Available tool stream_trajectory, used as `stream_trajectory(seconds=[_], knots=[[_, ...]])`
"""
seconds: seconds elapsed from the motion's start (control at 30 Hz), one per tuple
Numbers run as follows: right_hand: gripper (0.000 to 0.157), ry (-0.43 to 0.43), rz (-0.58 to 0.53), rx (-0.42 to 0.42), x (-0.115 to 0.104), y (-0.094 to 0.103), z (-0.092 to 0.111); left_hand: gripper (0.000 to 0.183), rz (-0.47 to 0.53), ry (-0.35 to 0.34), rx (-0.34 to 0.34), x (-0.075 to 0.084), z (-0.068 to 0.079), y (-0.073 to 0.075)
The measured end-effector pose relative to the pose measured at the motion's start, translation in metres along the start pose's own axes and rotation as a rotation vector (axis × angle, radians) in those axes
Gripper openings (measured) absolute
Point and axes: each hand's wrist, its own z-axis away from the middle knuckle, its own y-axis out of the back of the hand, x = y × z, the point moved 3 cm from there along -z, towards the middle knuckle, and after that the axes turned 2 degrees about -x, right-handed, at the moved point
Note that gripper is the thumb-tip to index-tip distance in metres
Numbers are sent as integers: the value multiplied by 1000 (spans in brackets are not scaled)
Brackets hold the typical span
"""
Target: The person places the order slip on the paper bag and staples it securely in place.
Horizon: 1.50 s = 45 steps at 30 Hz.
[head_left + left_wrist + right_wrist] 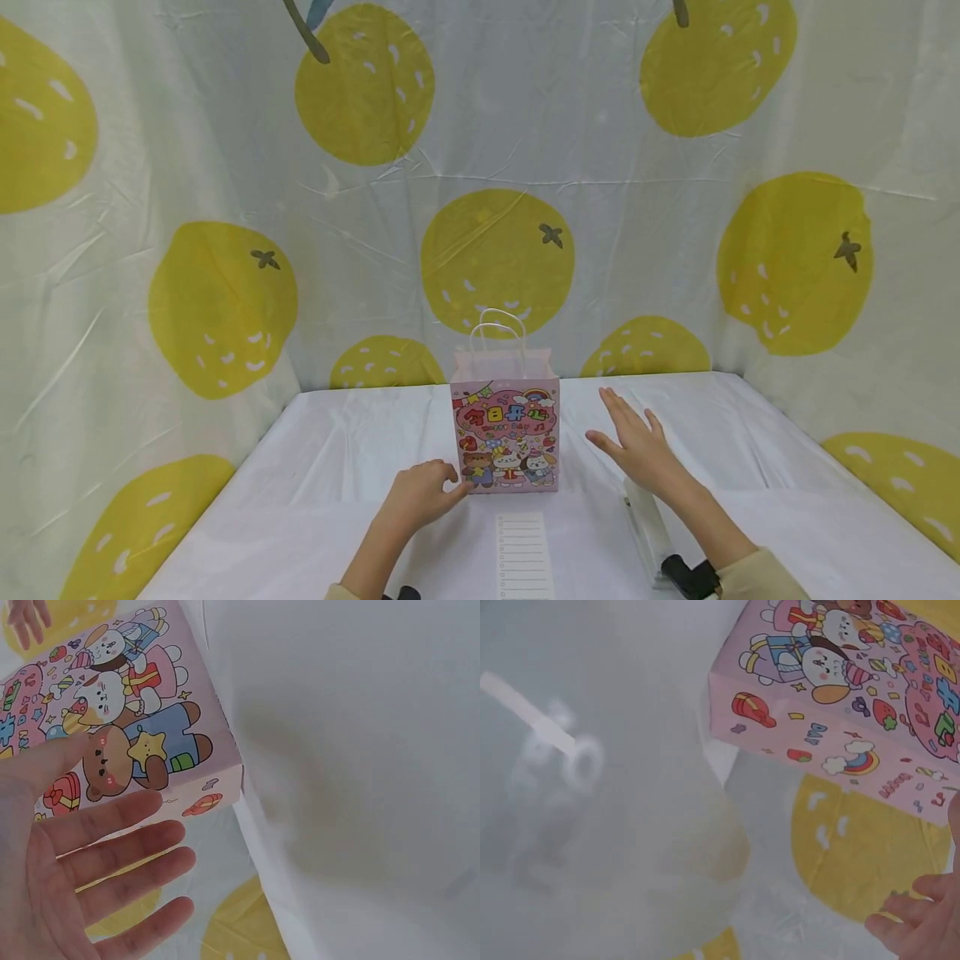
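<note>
A pink paper gift bag (505,437) with cartoon animals, coloured lettering and white twisted handles (498,326) stands upright in the head view. My left hand (426,495) is at its lower left corner, thumb towards the front face. In the left wrist view the fingers of that left hand (94,859) are spread and nearly straight beside the bag's printed front (161,697). To the right of the bag my right hand (637,442) is raised with its fingers extended, holding nothing. The right wrist view shows the bag's side (810,742), with fingertips (915,907) of the right hand at the edge.
A paper strip with ruled lines (522,554) lies in front of the bag. Below the right hand is a long white object (647,521), partly hidden by the forearm. A white cloth covers the table (360,433); a fruit-print curtain (585,167) hangs behind and at both sides.
</note>
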Motion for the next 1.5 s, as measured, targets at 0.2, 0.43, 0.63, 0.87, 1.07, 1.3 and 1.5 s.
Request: stream_trajectory(seconds=[0.2, 0.43, 0.63, 0.87, 1.07, 1.3, 1.5], knots=[[71, 7, -24, -13, -2, -3, -4, 38, 38, 6, -43, 5, -1, -1], [71, 7, -51, -24, -4, -5, -6, 35, 53, -14, -31, 11, -1, -1], [67, 10, -80, -21, -6, -5, -8, 31, 68, -21, -43, 15, -3, -2], [67, 11, -97, -15, -9, -5, -10, 33, 91, -33, -53, 20, -4, -4], [69, 18, -109, -13, -12, -7, -12, 34, 106, -33, -69, 21, -5, -8], [73, 25, -112, -2, -15, -8, -15, 35, 91, -50, -88, 24, -7, -11], [73, 33, -105, 3, -18, -10, -19, 36, 79, -52, -99, 28, -9, -12]])
